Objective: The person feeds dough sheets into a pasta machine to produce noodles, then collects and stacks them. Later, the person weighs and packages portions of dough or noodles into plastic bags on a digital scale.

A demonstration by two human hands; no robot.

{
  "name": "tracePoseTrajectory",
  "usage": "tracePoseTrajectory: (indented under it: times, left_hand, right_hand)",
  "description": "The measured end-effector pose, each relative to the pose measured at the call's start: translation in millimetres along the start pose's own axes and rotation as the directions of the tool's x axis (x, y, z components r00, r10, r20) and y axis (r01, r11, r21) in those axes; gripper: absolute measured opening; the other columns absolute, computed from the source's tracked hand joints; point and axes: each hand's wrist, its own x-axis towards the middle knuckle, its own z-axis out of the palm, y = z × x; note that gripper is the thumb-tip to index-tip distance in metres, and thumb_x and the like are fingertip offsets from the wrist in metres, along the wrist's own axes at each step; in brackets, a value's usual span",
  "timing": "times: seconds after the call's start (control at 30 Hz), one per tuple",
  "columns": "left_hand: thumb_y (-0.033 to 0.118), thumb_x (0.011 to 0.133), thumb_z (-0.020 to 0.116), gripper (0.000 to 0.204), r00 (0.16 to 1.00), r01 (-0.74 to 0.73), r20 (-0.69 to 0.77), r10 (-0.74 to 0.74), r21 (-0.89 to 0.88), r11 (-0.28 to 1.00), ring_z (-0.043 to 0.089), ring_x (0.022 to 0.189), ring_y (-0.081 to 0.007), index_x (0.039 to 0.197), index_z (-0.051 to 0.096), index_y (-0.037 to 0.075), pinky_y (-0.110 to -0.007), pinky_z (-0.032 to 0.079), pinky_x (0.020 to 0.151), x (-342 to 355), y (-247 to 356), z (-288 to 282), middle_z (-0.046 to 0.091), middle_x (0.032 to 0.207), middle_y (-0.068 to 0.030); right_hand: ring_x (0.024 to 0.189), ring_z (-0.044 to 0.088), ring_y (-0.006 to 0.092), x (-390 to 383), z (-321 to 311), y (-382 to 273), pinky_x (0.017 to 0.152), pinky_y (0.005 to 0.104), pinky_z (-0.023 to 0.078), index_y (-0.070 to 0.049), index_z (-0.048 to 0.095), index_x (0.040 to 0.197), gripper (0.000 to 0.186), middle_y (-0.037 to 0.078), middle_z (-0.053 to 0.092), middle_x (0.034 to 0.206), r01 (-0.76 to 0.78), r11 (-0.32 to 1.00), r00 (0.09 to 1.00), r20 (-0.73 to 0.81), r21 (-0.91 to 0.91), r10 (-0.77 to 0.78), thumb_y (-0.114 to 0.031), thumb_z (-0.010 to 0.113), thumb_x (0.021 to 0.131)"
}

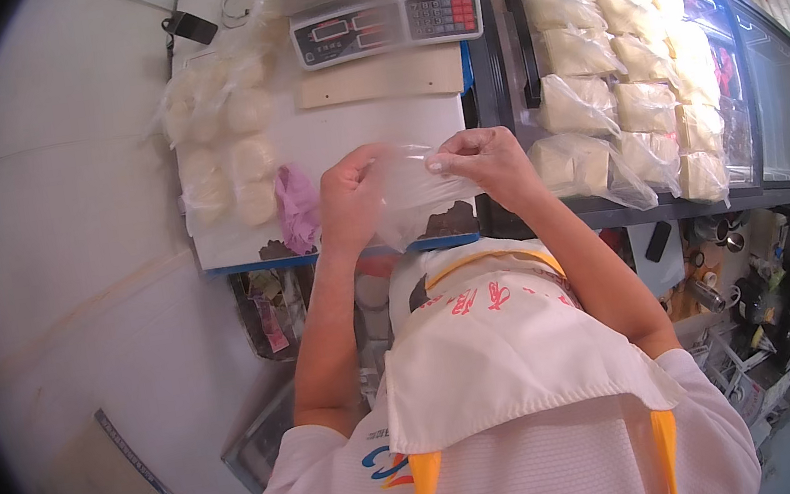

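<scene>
Above the front edge of the white table, both of my hands grip a thin, clear plastic bag (pixel 405 195). My left hand (pixel 350 193) is closed on its left side, with the fingertips partly lost behind the plastic. On the right side, my right hand (pixel 487 161) pinches the bag between thumb and fingers. The bag hangs between them and looks flat. A crumpled pink-purple plastic bag or cloth (pixel 298 210) lies just left of my left hand. Farther left sit clear bags of round, pale buns or dough pieces (pixel 251 156).
A digital scale (pixel 384 26) stands at the back, behind a pale wooden board (pixel 382 79). On the right, a dark-framed case (pixel 760 185) bears several bagged pale-yellow blocks (pixel 646 106). A black object with a cord (pixel 191 27) is at the far left.
</scene>
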Motion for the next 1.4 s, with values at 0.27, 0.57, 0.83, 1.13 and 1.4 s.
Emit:
tracePoseTrajectory:
  times: [0.27, 0.57, 0.83, 1.13, 1.4]
  left_hand:
    - [0.022, 0.102, 0.074, 0.02, 0.998, -0.026, -0.053, 0.026, 0.013, 1.0, 0.043, 0.059, 0.0008, 0.108, 0.078, 0.004, -0.021, 0.033, 0.05, -2.5, 4.0, 1.5, 0.06, 0.073, 0.0088]
    - [0.02, 0.1, 0.076, 0.019, 0.989, -0.107, -0.089, 0.12, 0.141, 0.984, 0.046, 0.067, -0.0008, 0.105, 0.077, 0.001, -0.021, 0.037, 0.059, -0.7, 3.1, -1.7, 0.061, 0.076, 0.008]
    - [0.02, 0.101, 0.075, 0.02, 0.968, -0.148, -0.174, 0.181, 0.19, 0.971, 0.054, 0.076, -0.0028, 0.105, 0.076, 0.0, -0.02, 0.045, 0.069, -4.7, -0.4, -3.2, 0.069, 0.086, 0.0045]
    - [0.018, 0.1, 0.076, 0.019, 0.884, -0.108, -0.34, 0.32, 0.518, 0.848, 0.057, 0.076, -0.0042, 0.111, 0.073, 0.003, -0.023, 0.046, 0.067, -9.4, 4.7, 0.9, 0.07, 0.087, 0.0037]
    - [0.009, 0.098, 0.075, 0.02, 0.99, 0.065, -0.106, -0.09, -0.223, 0.973, 0.068, 0.088, -0.0094, 0.114, 0.072, -0.002, -0.025, 0.056, 0.078, -31.0, 13.7, 40.3, 0.074, 0.099, -0.0049]
  right_hand:
    - [0.076, 0.066, 0.0078, -0.1, -1.1, 8.3, 0.072, 0.0243, 0.055, 0.002, 0.082, 0.098, 0.02, 0.005, 0.075, 0.082, 0.031, 0.994, 0.999, -0.023, 0.102, -0.029, -0.015, 0.085, 0.088]
    - [0.071, 0.064, 0.0081, 0.1, 2.4, 7.3, 0.066, 0.0257, 0.052, 0.004, 0.081, 0.098, 0.025, 0.004, 0.074, 0.079, 0.084, 0.96, 0.996, -0.023, 0.266, -0.081, -0.019, 0.085, 0.089]
    - [0.071, 0.065, 0.0081, 2.6, 3.0, 1.6, 0.069, 0.0255, 0.054, 0.005, 0.081, 0.102, 0.024, 0.005, 0.075, 0.079, 0.028, 1.0, 0.994, -0.103, 0.004, -0.027, -0.018, 0.081, 0.092]
    - [0.076, 0.064, 0.0078, 5.0, 7.3, 6.3, 0.073, 0.0257, 0.053, 0.003, 0.081, 0.099, 0.025, 0.003, 0.076, 0.084, 0.077, 0.995, 0.994, -0.08, 0.069, -0.071, -0.018, 0.086, 0.087]
    - [0.078, 0.066, 0.009, 1.3, 20.8, 6.1, 0.073, 0.0252, 0.054, 0.002, 0.076, 0.091, 0.018, 0.004, 0.074, 0.084, 0.101, 0.992, 0.994, -0.04, 0.079, -0.098, -0.012, 0.087, 0.085]
